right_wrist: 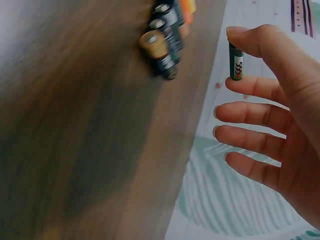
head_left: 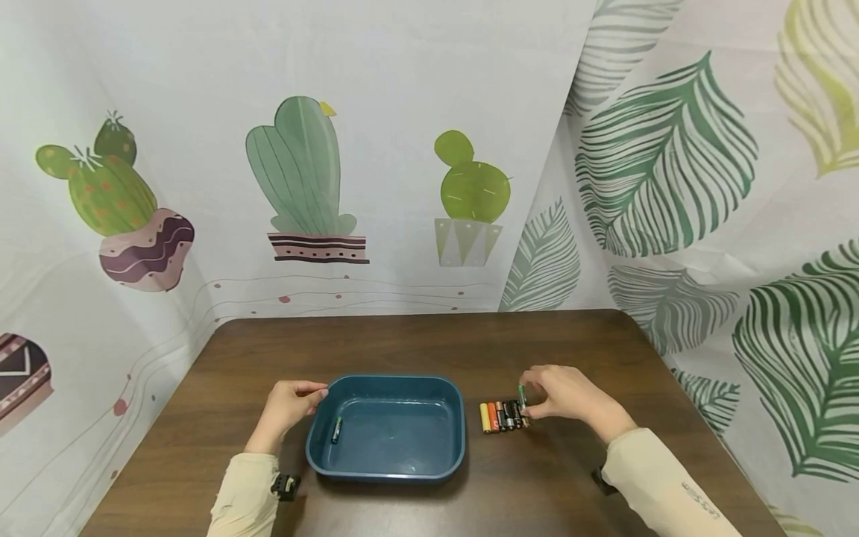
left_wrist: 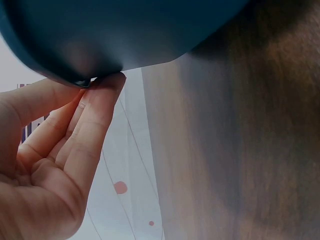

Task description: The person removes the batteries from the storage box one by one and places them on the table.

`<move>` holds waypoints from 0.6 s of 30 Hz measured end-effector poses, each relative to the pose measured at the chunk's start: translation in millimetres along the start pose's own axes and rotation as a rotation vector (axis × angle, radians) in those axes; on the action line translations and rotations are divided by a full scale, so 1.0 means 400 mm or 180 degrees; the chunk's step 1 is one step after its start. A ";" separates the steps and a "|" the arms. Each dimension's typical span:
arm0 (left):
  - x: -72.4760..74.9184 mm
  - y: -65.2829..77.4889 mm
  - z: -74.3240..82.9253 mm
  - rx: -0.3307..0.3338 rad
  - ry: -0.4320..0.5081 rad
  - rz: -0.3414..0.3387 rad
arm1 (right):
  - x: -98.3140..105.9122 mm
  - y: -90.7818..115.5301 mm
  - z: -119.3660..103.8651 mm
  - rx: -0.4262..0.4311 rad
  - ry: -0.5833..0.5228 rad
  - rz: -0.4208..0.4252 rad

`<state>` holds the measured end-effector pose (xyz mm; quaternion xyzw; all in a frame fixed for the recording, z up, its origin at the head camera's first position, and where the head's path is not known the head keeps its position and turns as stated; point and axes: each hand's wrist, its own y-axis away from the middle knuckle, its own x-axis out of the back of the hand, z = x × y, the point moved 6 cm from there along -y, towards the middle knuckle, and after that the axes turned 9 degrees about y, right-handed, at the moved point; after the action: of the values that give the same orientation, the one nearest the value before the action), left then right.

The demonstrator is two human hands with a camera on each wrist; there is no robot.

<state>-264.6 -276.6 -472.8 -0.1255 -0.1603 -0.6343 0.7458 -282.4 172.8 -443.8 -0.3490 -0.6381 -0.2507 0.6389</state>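
Observation:
My right hand [head_left: 560, 391] pinches a green battery [right_wrist: 236, 62] by its two ends between thumb and index finger, the other fingers spread apart. Just left of that hand, a row of batteries [head_left: 499, 416] in yellow, orange, and black with copper lies side by side on the table. My left hand [head_left: 288, 406] grips the upper left rim of a blue rectangular basin [head_left: 385, 474], thumb on one side and fingers on the other, as the left wrist view shows. Inside the basin, toward its left wall, lies another green battery [head_left: 336, 430].
The brown wooden table [head_left: 550, 485] ends at the back against a white cloth [head_left: 403, 74] printed with cacti and leaves. Dark wrist cameras [head_left: 286, 487] sit at both sleeves. The row of batteries stands a short way right of the basin.

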 end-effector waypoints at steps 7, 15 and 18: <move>0.000 0.000 0.001 -0.0025 -0.0046 0.0002 | -0.039 0.021 0.036 -0.0023 -0.0106 -0.0138; 0.000 0.002 0.006 -0.0024 -0.0076 -0.0020 | -0.073 0.025 0.045 -0.0036 -0.0166 -0.0337; 0.000 0.003 0.007 -0.0019 -0.0079 -0.0024 | -0.077 0.023 0.041 0.0001 -0.0150 -0.0340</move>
<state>-263.8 -275.4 -470.3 -0.1350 -0.1682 -0.6360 0.7409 -287.8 187.1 -476.6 -0.3202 -0.6707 -0.2761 0.6095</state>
